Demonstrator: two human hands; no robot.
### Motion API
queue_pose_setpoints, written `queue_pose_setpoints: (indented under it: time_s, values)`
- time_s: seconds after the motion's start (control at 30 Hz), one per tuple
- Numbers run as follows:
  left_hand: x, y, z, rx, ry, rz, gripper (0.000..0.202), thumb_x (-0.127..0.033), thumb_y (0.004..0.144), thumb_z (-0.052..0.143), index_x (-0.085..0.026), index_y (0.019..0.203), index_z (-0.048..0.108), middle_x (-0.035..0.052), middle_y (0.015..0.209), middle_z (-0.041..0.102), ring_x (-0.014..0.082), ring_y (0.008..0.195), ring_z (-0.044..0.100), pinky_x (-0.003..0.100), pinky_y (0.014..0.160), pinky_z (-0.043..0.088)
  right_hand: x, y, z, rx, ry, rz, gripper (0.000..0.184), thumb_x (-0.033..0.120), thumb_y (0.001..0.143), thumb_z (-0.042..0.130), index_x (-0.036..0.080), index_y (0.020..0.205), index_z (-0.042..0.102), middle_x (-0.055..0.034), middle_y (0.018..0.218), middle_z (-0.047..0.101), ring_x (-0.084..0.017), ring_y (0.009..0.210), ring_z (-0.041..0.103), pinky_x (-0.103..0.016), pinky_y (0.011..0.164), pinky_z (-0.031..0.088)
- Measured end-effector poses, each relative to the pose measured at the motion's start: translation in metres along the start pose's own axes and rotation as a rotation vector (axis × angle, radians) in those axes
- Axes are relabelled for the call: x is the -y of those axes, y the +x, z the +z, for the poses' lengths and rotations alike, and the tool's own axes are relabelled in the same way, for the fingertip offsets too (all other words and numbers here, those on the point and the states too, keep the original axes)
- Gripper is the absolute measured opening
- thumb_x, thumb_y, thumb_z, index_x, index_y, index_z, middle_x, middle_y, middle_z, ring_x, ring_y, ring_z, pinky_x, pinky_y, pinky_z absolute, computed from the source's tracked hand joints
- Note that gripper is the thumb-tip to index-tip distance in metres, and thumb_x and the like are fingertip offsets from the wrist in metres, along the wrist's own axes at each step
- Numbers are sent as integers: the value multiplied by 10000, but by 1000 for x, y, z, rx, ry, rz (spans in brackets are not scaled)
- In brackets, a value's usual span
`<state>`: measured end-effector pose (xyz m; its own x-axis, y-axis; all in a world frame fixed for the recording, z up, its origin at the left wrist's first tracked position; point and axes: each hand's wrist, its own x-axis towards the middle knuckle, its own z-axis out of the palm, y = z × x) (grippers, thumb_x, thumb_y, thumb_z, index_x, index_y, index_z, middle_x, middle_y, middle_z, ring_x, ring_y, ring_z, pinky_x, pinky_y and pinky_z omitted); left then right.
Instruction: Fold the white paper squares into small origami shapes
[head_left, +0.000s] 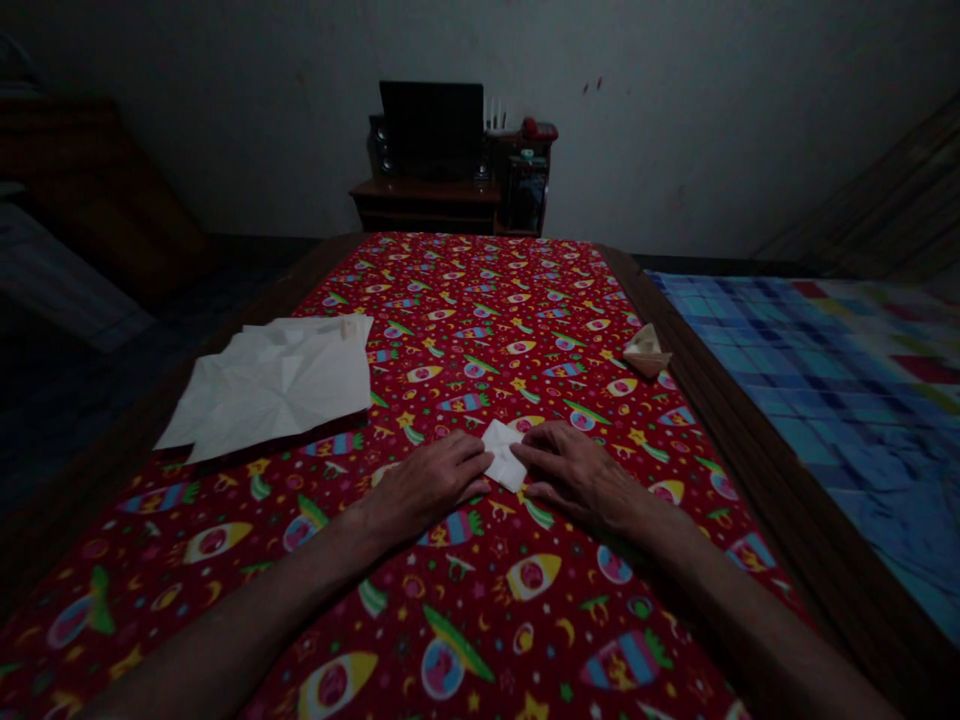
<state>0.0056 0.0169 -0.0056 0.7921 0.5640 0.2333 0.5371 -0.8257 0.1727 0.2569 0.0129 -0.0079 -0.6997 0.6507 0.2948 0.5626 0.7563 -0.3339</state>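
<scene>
A small piece of folded white paper [503, 455] lies on the red cloth, roughly diamond-shaped with creases on its upper face. My left hand [435, 470] rests at its left edge, fingers closed together on that side. From the other side, my right hand [574, 468] holds the right edge with fingers bent and their tips on the paper. Parts of the thumbs and the underside of the paper are hidden. A stack of creased pale paper sheets [285, 380] lies to the left. Toward the right edge stands a small folded paper shape [647, 352].
The table is covered by a red cloth [480, 300] printed with rockets, and its brown wooden border [750, 470] shows. Beyond stands a desk [424, 205] with a dark monitor [432, 125] and a red telephone [538, 129]. Blue checked bedding [787, 360] lies right.
</scene>
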Motion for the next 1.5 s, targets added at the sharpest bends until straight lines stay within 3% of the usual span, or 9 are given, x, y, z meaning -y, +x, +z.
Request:
queue_pose_setpoints:
  time_s: [0.13, 0.27, 0.37, 0.53, 0.77, 1.07, 1.27, 1.5]
  values:
    - [-1, 3, 6, -9, 134, 34, 263, -308, 949, 391, -136, 1100, 522, 90, 974, 571, 212, 902, 522, 340, 784, 473, 3, 4, -6, 31, -20, -2, 379, 343, 882, 516, 224, 1242, 519, -127, 1166, 532, -234, 1041, 499, -420, 880, 448]
    - [0, 3, 7, -29, 191, 56, 205, -176, 944, 372, -130, 1065, 531, 92, 959, 574, 206, 880, 518, 337, 778, 465, 3, 7, -5, 14, -17, -16, 326, 294, 884, 510, 219, 1200, 541, -113, 1123, 551, -218, 1001, 513, -384, 840, 460]
    - [-1, 2, 6, -45, 122, 23, 194, -155, 940, 380, -132, 1043, 543, 83, 967, 577, 200, 888, 515, 326, 772, 470, -2, 8, 3, -66, -58, -73, 264, 231, 891, 484, 219, 1141, 567, -95, 1044, 580, -194, 915, 526, -355, 773, 464]
    - [-3, -1, 10, -166, -86, -88, 183, -203, 949, 397, -155, 987, 569, 74, 985, 582, 180, 938, 524, 319, 817, 473, -11, 4, 17, -181, -130, -121, 247, 173, 870, 484, 215, 1096, 574, -86, 965, 584, -182, 857, 521, -334, 713, 453]
    - [-3, 1, 12, -216, -252, -166, 155, -189, 925, 448, -147, 897, 595, 67, 924, 601, 164, 874, 561, 300, 778, 490, -16, 2, 21, -212, -18, -29, 211, 208, 890, 484, 221, 1063, 605, -69, 901, 595, -152, 766, 530, -284, 645, 435]
    - [0, 1, 14, -256, -350, -233, 69, -176, 892, 508, -157, 890, 575, 56, 932, 597, 153, 882, 565, 283, 785, 479, -14, 10, 11, -136, 240, 237, 227, 344, 902, 498, 205, 840, 666, -51, 813, 623, -161, 754, 570, -283, 648, 442]
    - [-4, 8, 16, -291, -370, -387, 118, -207, 901, 500, -164, 805, 553, 19, 811, 557, 129, 753, 552, 254, 696, 460, -5, 17, 13, -169, 119, 329, 238, 317, 912, 463, 198, 760, 603, -30, 721, 581, -156, 686, 528, -284, 622, 403]
    - [1, 11, 17, -351, -473, -460, 122, -184, 817, 616, -154, 701, 593, 13, 856, 512, 104, 726, 541, 215, 645, 465, 7, 14, 16, -211, 113, 385, 180, 271, 895, 498, 206, 745, 574, -37, 762, 552, -163, 719, 512, -291, 637, 408]
